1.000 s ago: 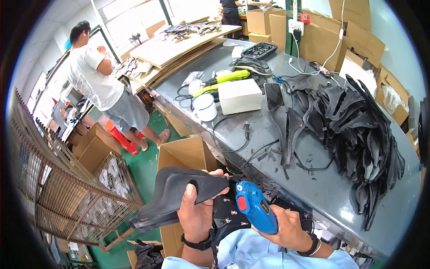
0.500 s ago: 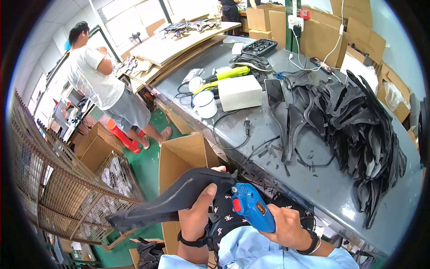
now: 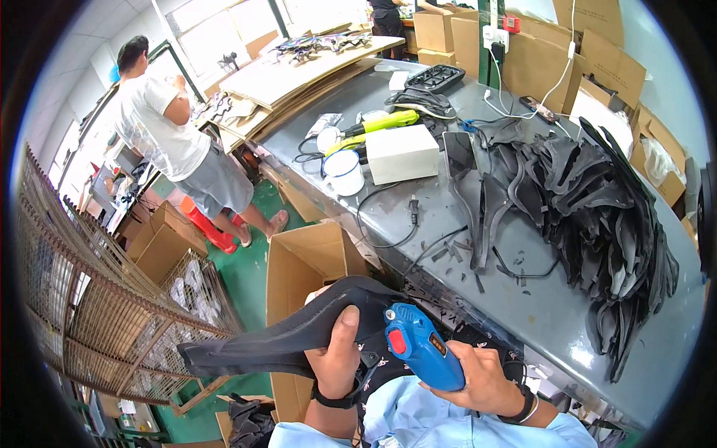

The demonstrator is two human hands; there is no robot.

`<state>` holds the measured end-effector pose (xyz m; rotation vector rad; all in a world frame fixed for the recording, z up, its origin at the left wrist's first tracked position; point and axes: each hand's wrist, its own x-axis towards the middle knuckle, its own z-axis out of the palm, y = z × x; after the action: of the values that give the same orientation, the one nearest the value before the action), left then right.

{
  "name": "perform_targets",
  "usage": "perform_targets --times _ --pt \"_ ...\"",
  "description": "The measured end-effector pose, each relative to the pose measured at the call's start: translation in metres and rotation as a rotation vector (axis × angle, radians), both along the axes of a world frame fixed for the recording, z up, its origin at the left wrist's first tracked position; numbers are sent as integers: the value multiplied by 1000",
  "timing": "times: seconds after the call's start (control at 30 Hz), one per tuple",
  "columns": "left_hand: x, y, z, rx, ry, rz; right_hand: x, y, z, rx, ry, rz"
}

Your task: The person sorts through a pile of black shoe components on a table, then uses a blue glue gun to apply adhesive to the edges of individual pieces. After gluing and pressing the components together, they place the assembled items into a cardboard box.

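My left hand (image 3: 337, 351) grips a long, curved black molded piece (image 3: 269, 345), thumb on its near face and fingers behind it. The piece slants from upper right down to the left, held off the table. Wrapped round the body of a blue handheld power tool (image 3: 424, 349) with a red button is my right hand (image 3: 482, 379). The tool's head meets the right end of the black piece, and its working tip is hidden there. On the grey table (image 3: 523, 321) lies a big heap of similar black pieces (image 3: 590, 201), with small black scraps (image 3: 450, 254) beside it.
An open cardboard box (image 3: 299, 261) stands just beyond my left hand. The table also bears a white box (image 3: 403, 154), a white mug (image 3: 343, 173), yellow-green tools (image 3: 381, 123) and cables (image 3: 413, 213). Wire racks (image 3: 112, 328) are at left; a person (image 3: 168, 134) stands farther off.
The black piece has turned in my left hand, so more of its ridged edge faces me. The blue tool has shifted slightly right and stays at the piece's right end.
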<state>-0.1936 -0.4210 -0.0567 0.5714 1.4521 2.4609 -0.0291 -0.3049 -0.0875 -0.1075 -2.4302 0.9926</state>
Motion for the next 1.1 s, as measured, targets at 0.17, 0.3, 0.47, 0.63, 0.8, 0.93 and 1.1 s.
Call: perform_targets --times 0.17,0.3,0.47,0.63,0.8,0.93,1.1 --pt "3 5 4 -7 12 -30 0 0 6 -56 -14 16" --pt "0 2 10 -80 50 -87 0 0 6 -91 -11 12" --pt "-14 -13 23 -313 111 -205 2 -2 2 18 -25 -1" --pt "-36 -13 38 -549 288 -467 7 -2 0 38 -90 2" --pt "-48 -12 31 -742 521 -546 7 -3 -4 -12 -69 39" --pt "-49 -4 18 -710 789 -510 5 -4 3 -136 -29 90" --pt "-34 12 14 -573 831 -567 4 -4 9 -216 3 135"
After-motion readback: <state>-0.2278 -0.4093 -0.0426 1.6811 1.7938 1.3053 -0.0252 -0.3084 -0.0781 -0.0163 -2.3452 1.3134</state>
